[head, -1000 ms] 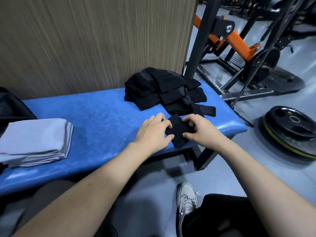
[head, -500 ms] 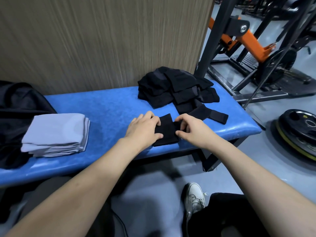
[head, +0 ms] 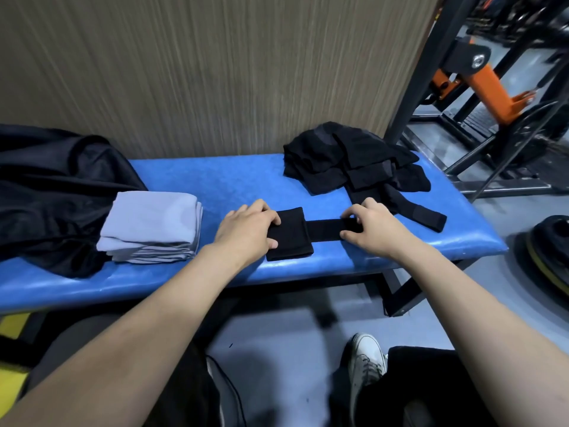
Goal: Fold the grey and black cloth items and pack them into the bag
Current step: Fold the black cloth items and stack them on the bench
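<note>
Blue bench (head: 215,186) runs across the frame against a wood-grain wall (head: 200,66). Gym machine frame (head: 480,87), black and orange, at 2 o'clock; weight plates (head: 548,254) on the floor at 3 o'clock. Black bag (head: 52,192) slumped on the bench at 9 o'clock, touching the stack of folded grey cloths (head: 151,232) just right of it. Pile of unfolded black cloths (head: 345,161) on the bench at 1 o'clock, one strap end trailing toward 3 o'clock. Black cloth item (head: 292,238) lies flat on the bench near its front edge, centre frame: a wider folded block on the left, a narrower band stretched to the right. Left hand (head: 246,232) rests on the left edge of the block, fingers curled over it, thumb pressing its top. Right hand (head: 372,232) pinches the band's right end between thumb and fingers. White sneaker (head: 366,365) on the floor at 5 o'clock.
</note>
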Demonstrator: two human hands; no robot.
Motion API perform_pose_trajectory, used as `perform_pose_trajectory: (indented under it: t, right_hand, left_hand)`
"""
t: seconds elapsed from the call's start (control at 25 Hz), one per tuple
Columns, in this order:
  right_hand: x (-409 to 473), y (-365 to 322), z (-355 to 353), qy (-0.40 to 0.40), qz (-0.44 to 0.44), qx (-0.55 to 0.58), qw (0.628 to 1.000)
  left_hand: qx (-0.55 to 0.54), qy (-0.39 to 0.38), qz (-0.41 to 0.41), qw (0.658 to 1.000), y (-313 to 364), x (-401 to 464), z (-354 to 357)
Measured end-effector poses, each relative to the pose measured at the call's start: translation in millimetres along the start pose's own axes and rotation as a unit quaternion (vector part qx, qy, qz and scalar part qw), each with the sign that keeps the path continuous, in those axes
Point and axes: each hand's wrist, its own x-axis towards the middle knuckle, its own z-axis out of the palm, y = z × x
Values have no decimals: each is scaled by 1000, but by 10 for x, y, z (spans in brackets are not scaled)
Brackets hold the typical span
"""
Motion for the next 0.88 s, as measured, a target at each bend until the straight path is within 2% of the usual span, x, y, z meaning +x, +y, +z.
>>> perform_pose_trajectory:
  t: [0.28,0.48,0.64,0.76,0.88]
  right_hand:
    - [6,-492,156,3,-104,-40,994]
    - [81,-685,231,-2,-117,-16,993]
    - [113,-747,265,-14,-116,-11,993]
    - [100,-764,278,-17,-114,-6,993]
    - [86,-743,267,-20,-113,-5,993]
  left_hand:
    - [9,9,-25,1000,-191,-64,-48]
    - [-31,47,-18,998,-203,-104,6]
    - [-98,61,-53,992,4,-69,8]
    - [-38,34,-82,995,217,7,57]
    - [-3,51,-63,997,335,80,84]
